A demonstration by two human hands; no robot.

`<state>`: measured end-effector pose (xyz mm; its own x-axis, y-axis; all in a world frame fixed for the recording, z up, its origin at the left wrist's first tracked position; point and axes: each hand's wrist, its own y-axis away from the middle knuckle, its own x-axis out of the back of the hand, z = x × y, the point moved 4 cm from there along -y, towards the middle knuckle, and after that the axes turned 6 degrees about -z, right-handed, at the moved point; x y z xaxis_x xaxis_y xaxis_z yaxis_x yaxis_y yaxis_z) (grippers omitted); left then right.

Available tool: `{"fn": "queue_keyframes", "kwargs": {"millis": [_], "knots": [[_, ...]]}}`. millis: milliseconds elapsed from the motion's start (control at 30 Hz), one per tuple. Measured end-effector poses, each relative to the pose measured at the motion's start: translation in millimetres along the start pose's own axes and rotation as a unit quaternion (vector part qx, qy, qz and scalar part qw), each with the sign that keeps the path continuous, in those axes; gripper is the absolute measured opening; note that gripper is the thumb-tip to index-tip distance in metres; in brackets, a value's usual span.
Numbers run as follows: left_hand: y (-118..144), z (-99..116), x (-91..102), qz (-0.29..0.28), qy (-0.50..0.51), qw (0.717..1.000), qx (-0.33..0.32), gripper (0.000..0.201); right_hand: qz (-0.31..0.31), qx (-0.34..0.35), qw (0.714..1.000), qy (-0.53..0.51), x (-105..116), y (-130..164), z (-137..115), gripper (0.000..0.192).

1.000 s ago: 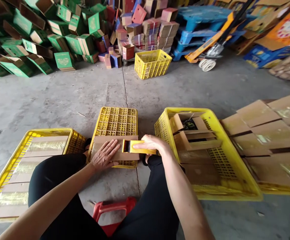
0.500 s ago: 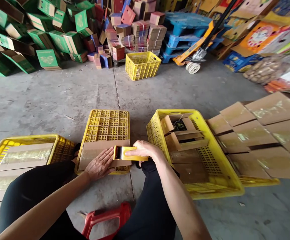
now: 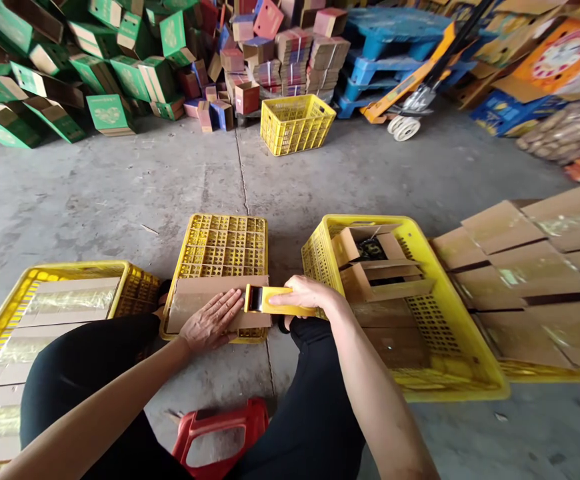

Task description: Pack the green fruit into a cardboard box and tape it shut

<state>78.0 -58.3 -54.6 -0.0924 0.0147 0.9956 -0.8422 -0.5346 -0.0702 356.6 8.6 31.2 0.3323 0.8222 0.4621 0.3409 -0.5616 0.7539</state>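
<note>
A flat brown cardboard box lies on an upturned yellow crate between my knees. My left hand presses flat on the box, fingers spread. My right hand grips a yellow tape dispenser whose head rests on the box's right end, just beyond my left fingertips. A shiny strip of clear tape runs along the box top.
A yellow crate at my right holds open and flat cardboard boxes. Taped boxes are stacked further right. Another yellow crate at my left holds taped boxes. A red stool is under me. Green boxes, another yellow crate and a pallet jack stand far back.
The dispenser has slid slightly right along the box with my right hand. My left hand stays pressed on the box. The view has swung a little.
</note>
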Motion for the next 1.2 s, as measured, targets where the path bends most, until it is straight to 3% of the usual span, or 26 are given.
{"fn": "queue_keyframes", "kwargs": {"millis": [200, 467, 767, 1000, 1200], "knots": [[-4, 3, -3.8, 0.008, 0.001, 1.0, -0.023, 0.085, -0.024, -0.014, 0.999, -0.041, -1, 3, -7, 0.055], [-15, 0, -7.6, -0.004, 0.015, 0.996, -0.084, 0.099, -0.026, -0.005, 0.997, -0.066, -4, 5, -7, 0.056], [-17, -1, -6.2, -0.042, 0.009, 0.997, -0.07, 0.092, -0.021, 0.002, 0.999, -0.049, 0, 7, -1, 0.057], [-17, -2, -5.1, -0.039, 0.009, 0.997, -0.068, 0.091, -0.004, -0.013, 0.999, -0.053, 7, 15, 25, 0.067], [-17, 0, -6.1, -0.037, -0.001, 0.997, -0.072, 0.089, 0.013, -0.009, 0.999, -0.029, 6, 15, 23, 0.068]]}}
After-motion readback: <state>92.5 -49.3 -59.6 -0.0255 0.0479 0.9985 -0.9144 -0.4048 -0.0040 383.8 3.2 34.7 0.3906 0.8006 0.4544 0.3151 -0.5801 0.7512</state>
